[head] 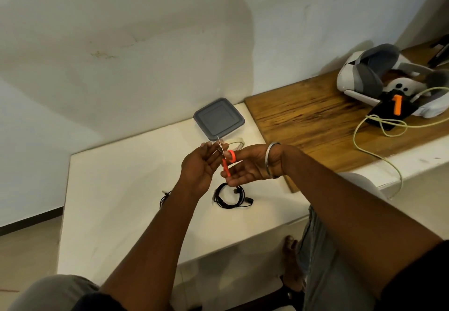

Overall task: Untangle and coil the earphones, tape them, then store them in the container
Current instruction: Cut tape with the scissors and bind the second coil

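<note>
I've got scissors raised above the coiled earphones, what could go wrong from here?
The scissors in the right hand have their blades by the fingers of the left hand, so a snip might nick them. The coiled earphones lie apparently untaped on the table below; a bump could undo them.

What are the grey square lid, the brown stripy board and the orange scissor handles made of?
Grey square lid: likely plastic, smooth and matte with moulded rounded edges. Brown stripy board: wood, showing dark grain lines, slight sheen. Orange scissor handles: probably plastic, bright even colour, held in the right hand.
</note>
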